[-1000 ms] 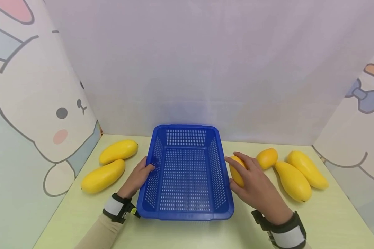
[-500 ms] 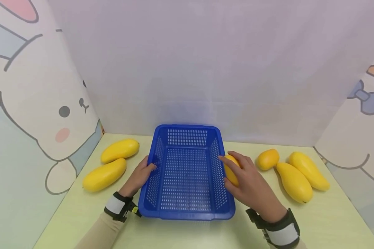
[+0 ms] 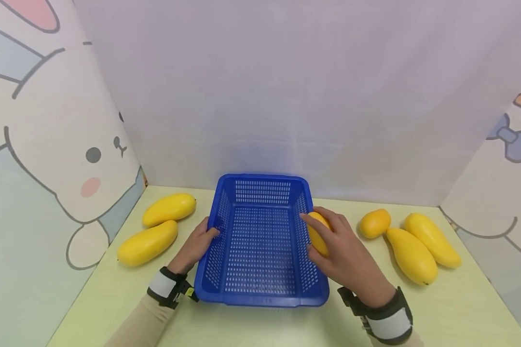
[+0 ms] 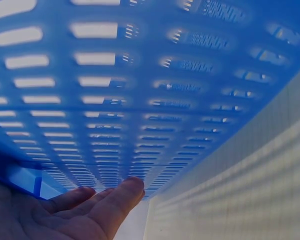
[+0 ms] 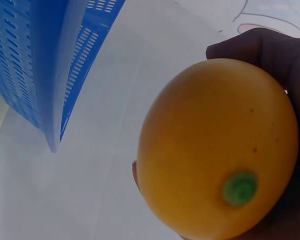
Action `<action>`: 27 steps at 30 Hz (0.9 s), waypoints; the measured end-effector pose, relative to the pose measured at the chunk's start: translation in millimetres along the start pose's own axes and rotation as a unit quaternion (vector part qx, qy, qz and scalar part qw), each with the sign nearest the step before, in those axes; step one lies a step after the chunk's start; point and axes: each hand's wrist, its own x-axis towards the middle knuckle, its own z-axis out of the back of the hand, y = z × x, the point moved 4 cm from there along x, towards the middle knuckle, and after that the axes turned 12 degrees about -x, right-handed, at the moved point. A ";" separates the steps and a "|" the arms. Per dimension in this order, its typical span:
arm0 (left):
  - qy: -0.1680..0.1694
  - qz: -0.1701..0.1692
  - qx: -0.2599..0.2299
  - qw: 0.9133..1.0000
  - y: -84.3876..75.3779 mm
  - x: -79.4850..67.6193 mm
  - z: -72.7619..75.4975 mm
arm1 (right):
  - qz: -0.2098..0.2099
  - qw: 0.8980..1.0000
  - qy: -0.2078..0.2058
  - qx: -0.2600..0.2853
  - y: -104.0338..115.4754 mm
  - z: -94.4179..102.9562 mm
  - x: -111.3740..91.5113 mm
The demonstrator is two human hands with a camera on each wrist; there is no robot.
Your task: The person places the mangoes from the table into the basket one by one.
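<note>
A blue perforated plastic basket (image 3: 262, 300) stands in the middle of the table in the head view. My left hand (image 3: 195, 245) grips its left rim, the thumb hooked over the inside; in the left wrist view the other fingers (image 4: 117, 205) lie along the slotted outer wall. An orange-yellow mango (image 3: 317, 236) is held in my right hand (image 3: 345, 258) at the basket's right rim. Seen from the right wrist, the mango (image 5: 215, 135) shows a green stem end, with thumb and fingers curled around it and the basket wall apart from it.
Two long yellow mangoes (image 3: 169, 209) lie left of the basket. To the right lie a small orange-yellow mango (image 3: 375, 223) and two larger yellow mangoes (image 3: 411, 255). A pale curtain (image 3: 260, 96) closes the back; printed panels flank the pale table (image 3: 460, 308).
My right hand has moved left with the mango, from beside the basket to over its right rim. My left hand keeps its grip on the basket. The head view has shifted slightly.
</note>
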 end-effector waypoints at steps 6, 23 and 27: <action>-0.002 -0.001 0.000 1.000 0.5 0.4 0.2 | 0.001 1.000 0.001 0.002 1.1 0.7 2.7; 0.003 -0.008 -0.003 1.000 -2.5 -1.0 -0.5 | 0.000 1.000 0.011 0.011 8.0 4.0 9.3; 0.001 -0.003 -0.002 1.000 -1.4 -1.9 -0.7 | 0.002 1.000 0.008 0.014 8.6 3.3 10.6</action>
